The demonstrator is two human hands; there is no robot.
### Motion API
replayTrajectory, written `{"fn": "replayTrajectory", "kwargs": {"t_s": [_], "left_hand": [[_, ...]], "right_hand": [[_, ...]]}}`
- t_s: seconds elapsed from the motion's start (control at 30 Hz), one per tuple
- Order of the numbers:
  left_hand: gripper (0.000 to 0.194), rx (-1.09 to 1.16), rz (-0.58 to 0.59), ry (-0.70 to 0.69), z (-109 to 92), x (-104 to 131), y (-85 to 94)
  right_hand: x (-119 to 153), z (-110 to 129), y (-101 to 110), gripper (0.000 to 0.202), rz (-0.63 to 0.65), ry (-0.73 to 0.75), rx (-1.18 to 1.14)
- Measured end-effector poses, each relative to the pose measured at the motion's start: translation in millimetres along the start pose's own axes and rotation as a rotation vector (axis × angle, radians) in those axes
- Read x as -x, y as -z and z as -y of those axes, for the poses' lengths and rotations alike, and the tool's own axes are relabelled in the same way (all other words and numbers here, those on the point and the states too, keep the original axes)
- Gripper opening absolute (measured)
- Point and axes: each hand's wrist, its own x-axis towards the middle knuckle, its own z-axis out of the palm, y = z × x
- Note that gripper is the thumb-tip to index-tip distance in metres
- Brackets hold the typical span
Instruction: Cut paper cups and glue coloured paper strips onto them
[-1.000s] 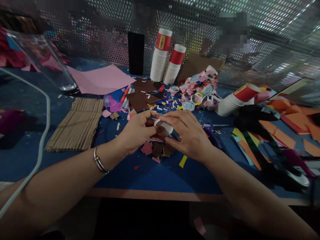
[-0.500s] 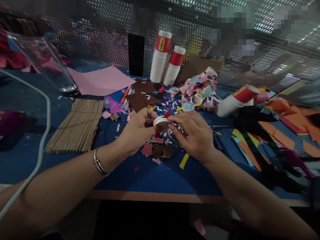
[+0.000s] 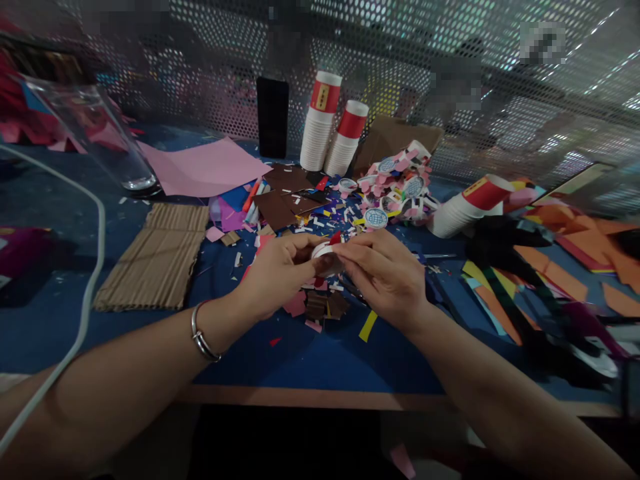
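Observation:
Between my hands, above the middle of the desk, is a small round white paper piece (image 3: 327, 264) that looks like the cut-off bottom of a paper cup. A bit of red paper (image 3: 335, 237) stands up at its upper edge. My left hand (image 3: 280, 270) grips the white piece from the left with thumb and fingers. From the right, my right hand (image 3: 387, 277) pinches at its edge, and its fingers cover part of it. Under and behind my hands lie paper scraps (image 3: 315, 220), along with corrugated cardboard bits (image 3: 320, 305) and a yellow strip (image 3: 368, 326).
Stacked paper cups (image 3: 320, 127) stand at the back beside a black phone (image 3: 273, 118). Decorated cup pieces (image 3: 400, 183) are heaped to their right. Corrugated cardboard (image 3: 155, 257), a tilted glass (image 3: 107, 137) and a white cable (image 3: 95, 267) lie left. Orange paper (image 3: 565, 273) is at right.
My fingers have closed further over the white round piece, which now shows less of its face and has shifted slightly right and down. The view has tilted a little.

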Motion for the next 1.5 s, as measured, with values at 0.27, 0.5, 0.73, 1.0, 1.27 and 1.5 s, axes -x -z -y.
{"fn": "replayTrajectory", "kwargs": {"t_s": [0.27, 0.5, 0.73, 1.0, 1.27, 1.5], "left_hand": [[0.03, 0.013, 0.043, -0.052, 2, 0, -0.2], [0.023, 0.048, 0.07, -0.046, 1, 0, -0.5], [0.022, 0.137, 0.043, -0.081, -5, -4, 0.8], [0.023, 0.119, 0.196, -0.035, -19, -22, 5.1], [0.026, -0.855, -0.304, -0.491, -34, -151, 86.9], [0.077, -1.034, -0.457, -0.539, -42, -232, 135.5]], "right_hand": [[-1, 1, 2, 0.027, -0.011, -0.009, -0.019], [-1, 0, 1, 0.022, -0.02, -0.033, -0.024], [-6, 4, 3, 0.014, -0.09, -0.147, -0.067], [-9, 5, 12, 0.011, -0.113, -0.455, -0.268], [-11, -3, 13, 0.01, -0.116, -0.52, -0.288], [-9, -4, 8, 0.009, -0.041, -0.4, -0.207]]}}
